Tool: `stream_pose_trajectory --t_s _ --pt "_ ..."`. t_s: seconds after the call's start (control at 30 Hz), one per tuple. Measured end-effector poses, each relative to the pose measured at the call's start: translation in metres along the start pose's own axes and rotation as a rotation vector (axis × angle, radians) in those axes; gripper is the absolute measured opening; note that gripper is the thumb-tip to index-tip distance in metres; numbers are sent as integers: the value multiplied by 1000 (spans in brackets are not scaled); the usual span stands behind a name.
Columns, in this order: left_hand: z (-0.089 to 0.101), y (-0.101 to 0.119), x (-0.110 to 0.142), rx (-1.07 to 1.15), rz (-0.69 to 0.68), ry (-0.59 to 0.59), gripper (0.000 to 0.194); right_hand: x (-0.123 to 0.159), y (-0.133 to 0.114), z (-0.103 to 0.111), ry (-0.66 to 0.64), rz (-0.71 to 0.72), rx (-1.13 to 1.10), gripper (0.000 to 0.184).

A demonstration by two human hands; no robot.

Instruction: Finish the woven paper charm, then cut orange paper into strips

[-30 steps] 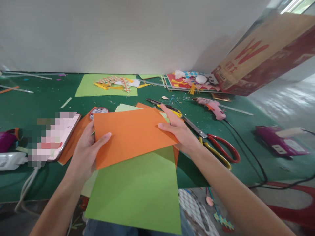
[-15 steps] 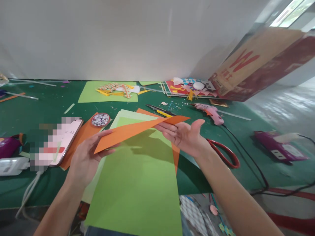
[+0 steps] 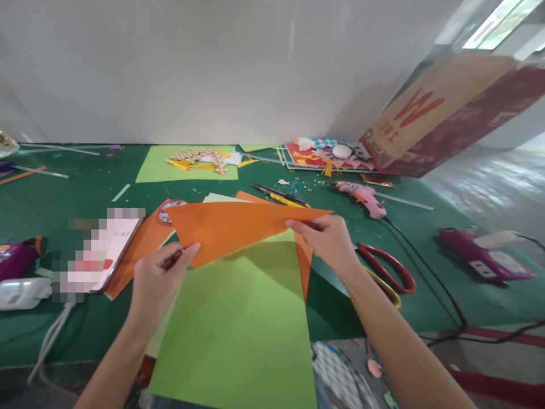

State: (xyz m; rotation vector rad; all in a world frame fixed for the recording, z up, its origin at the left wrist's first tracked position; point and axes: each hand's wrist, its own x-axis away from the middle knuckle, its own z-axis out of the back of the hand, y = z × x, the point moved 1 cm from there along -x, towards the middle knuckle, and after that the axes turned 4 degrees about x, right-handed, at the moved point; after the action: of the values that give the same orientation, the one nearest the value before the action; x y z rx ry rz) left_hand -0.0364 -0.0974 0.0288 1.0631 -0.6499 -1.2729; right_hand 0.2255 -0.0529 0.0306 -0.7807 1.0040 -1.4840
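A sheet of orange paper (image 3: 230, 227) is held up and tilted between my two hands. My left hand (image 3: 164, 270) pinches its lower left corner between thumb and fingers. On the other side, my right hand (image 3: 326, 236) grips the near edge toward the right end, thumb on top. Beneath the sheet lies a larger sheet of green paper (image 3: 238, 329), overhanging the table's front edge. More orange and pale green paper pokes out from under the green sheet. A round tin (image 3: 166, 212) is partly covered by the raised sheet's left corner.
Scissors (image 3: 389, 272), a yellow utility knife (image 3: 289, 199) and a pink glue gun (image 3: 361, 197) lie to the right. A phone (image 3: 106, 250) with a cable is at left. Paper crafts (image 3: 200, 158) sit at the back, near a paper bag (image 3: 443, 113).
The orange sheet was first held broad side up, then turned nearly edge-on, and now tilts up again. My right hand, spread open half a second ago, has closed on the sheet's edge.
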Motion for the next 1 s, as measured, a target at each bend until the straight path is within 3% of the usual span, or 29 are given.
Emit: stream_pose_trajectory --t_s 0.1,0.2,0.33,0.47,0.7,0.9,1.0 --pt "-2 -3 -1 -84 -121 56 34 -4 7 -1 -64 -10 68 50" --pt "-4 -4 -4 -52 -167 36 30 -7 14 -3 -55 -40 43 40" --pt "-4 -2 -4 -18 -78 -61 30 -6 14 -1 -118 -64 16 46" --pt "-3 0 -1 6 56 -139 40 -2 7 3 -323 -29 -123 55" --pt "0 -1 1 83 119 -149 41 -3 13 8 -526 -24 -229 62" --pt "1 -1 1 146 139 -76 39 -2 12 17 -739 -99 -1 53" --pt "2 -1 2 198 100 -17 35 1 9 17 -759 -121 133 46"
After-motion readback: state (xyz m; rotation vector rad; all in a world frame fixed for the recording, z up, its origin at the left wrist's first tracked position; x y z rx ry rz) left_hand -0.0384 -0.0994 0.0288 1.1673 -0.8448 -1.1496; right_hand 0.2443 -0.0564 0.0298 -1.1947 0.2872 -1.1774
